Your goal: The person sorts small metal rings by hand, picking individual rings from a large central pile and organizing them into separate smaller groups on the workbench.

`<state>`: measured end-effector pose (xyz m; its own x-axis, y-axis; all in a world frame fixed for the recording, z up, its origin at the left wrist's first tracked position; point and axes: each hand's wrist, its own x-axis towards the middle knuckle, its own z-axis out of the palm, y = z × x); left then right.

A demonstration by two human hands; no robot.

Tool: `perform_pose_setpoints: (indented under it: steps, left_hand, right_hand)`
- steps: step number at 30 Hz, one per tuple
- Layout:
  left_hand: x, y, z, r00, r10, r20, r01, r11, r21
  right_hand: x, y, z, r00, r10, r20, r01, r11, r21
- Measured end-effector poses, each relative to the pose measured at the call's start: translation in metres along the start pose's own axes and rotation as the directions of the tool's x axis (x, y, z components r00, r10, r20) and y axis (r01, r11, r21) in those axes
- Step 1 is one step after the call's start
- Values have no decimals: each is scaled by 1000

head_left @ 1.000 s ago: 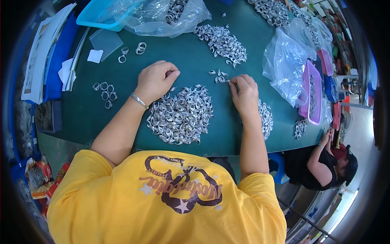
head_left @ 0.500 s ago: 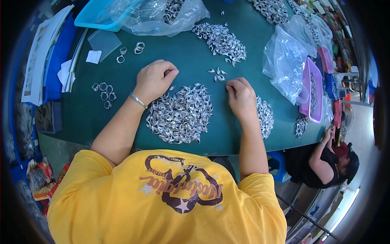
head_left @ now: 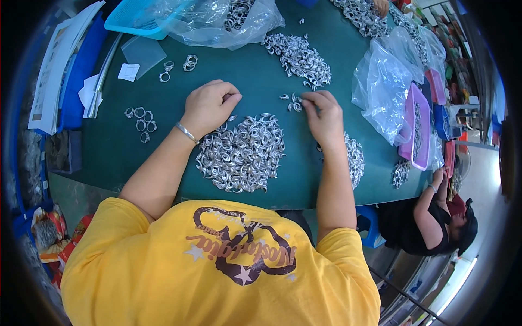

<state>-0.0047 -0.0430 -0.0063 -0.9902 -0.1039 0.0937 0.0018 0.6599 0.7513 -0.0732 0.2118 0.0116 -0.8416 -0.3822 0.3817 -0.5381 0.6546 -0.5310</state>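
My left hand (head_left: 211, 107) is curled closed at the far left edge of a large pile of small silver crescent-shaped metal pieces (head_left: 242, 155). What its fingers hold, if anything, is hidden. My right hand (head_left: 325, 118) is pinched closed, its fingertips beside a small cluster of the same crescent pieces (head_left: 294, 104); I cannot make out anything between them. Beyond it lies another heap of crescent pieces (head_left: 299, 60). Under and right of my right forearm is a further pile (head_left: 355, 157), partly covered by the arm.
Silver rings lie at the left (head_left: 141, 124) and farther back (head_left: 190, 63). A blue basket (head_left: 136, 24) and clear plastic bag (head_left: 206, 35) stand at the back. At right are another plastic bag (head_left: 378, 87), a purple tray (head_left: 409, 144) and a person in black (head_left: 416, 228).
My right hand has moved a little away from me, up to the small cluster. My left hand has stayed nearly still. Another person's hand now shows at the far right pile.
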Motion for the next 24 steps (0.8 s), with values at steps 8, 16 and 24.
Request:
perform_pose_setpoints:
  steps: [8, 16, 24]
  left_hand:
    - [-2, -3, -2, 1000, -12, -3, 12, 1000, -3]
    - [-1, -1, 0, 1000, 27, -11, -27, 1000, -5]
    - [-1, -1, 0, 1000, -20, 7, 20, 1000, -2]
  right_hand:
    - [-11, 5, -10, 998, -3, 64, 8, 996, -90]
    - [-12, 7, -4, 997, 77, 4, -77, 997, -13]
    - [-26, 14, -39, 955, 297, 2, -297, 955, 12]
